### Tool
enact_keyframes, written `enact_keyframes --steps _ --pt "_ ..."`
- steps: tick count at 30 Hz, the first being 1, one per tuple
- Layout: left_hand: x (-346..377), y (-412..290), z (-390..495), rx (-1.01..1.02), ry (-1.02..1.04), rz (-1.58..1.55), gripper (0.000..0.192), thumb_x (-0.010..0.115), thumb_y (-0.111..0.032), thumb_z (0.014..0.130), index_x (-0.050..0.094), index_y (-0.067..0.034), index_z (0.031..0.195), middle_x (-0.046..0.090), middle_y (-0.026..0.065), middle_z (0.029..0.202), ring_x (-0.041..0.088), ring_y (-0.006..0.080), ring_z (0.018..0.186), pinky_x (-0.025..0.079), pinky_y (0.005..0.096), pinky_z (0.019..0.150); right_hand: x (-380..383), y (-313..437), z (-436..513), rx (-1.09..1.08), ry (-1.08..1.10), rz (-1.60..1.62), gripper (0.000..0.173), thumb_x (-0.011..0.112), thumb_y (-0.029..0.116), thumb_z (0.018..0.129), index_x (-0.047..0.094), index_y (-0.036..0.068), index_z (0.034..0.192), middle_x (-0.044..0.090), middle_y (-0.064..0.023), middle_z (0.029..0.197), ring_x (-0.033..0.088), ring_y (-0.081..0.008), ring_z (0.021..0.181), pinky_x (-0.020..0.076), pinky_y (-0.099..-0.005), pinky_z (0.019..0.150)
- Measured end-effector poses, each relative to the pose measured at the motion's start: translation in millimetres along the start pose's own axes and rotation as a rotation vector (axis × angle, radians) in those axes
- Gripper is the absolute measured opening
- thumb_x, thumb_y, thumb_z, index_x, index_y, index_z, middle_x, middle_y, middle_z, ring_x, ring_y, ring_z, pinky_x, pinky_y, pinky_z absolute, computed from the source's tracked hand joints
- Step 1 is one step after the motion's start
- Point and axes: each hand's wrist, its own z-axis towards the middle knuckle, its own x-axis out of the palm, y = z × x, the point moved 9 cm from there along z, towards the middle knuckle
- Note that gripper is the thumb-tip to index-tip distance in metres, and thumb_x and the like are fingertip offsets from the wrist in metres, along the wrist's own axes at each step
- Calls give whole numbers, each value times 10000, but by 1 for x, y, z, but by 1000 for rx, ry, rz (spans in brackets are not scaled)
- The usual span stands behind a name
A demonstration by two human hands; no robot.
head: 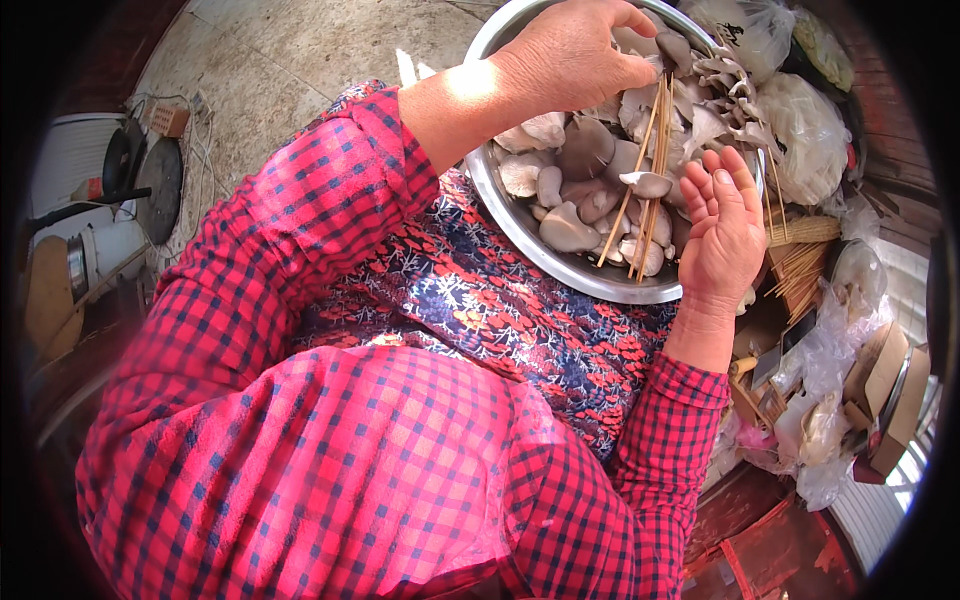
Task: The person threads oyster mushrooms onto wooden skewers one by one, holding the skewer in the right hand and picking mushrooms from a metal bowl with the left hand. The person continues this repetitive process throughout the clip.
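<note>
A wide metal basin [534, 264] full of grey oyster mushrooms [586, 147] rests against my lap. My left hand [574, 56] reaches over its far side, thumb and index finger apart beside some mushrooms; whether it grips one is unclear. Several thin wooden skewers [661, 127] lie across the mushrooms, their upper ends close to my left thumb. A small mushroom [647, 184] sits over the skewers; I cannot tell if it is threaded. At the basin's right rim, my right hand [721, 221] is raised, palm turned inward and fingers loosely spread, with nothing seen in it.
Clear plastic bags [804, 139] crowd the basin's right side. Below them are more wooden skewers [799, 277], crumpled plastic wrap [814, 367] and an opened cardboard box [885, 397]. On the left, a brick [169, 120] and cables lie on the concrete floor [255, 60].
</note>
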Motion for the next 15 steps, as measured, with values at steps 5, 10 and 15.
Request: enact_keyframes --steps 5,10,15 --pt "30 3 -18 97 323 320 410 603 -34 712 682 -67 1113 692 142 919 669 311 910 521 366 819 7 1 -4 -20 65 -129 342 600 73 929 542 -49 1244 613 -114 1120 644 -150 857 534 -255 728" --pt "61 18 -38 140 561 593 267 624 -25 684 677 -40 945 673 148 895 645 353 862 506 413 755 12 -1 -12 14 117 -254 284 624 87 918 602 -20 1181 646 -67 1029 635 -112 773 507 -225 670" --pt "38 8 -27 64 752 433 215 664 -32 602 643 -36 816 641 117 761 645 247 700 476 387 599 16 -5 -15 37 174 -280 272 637 88 908 616 -10 1161 652 -53 1001 629 -101 753 492 -216 644"
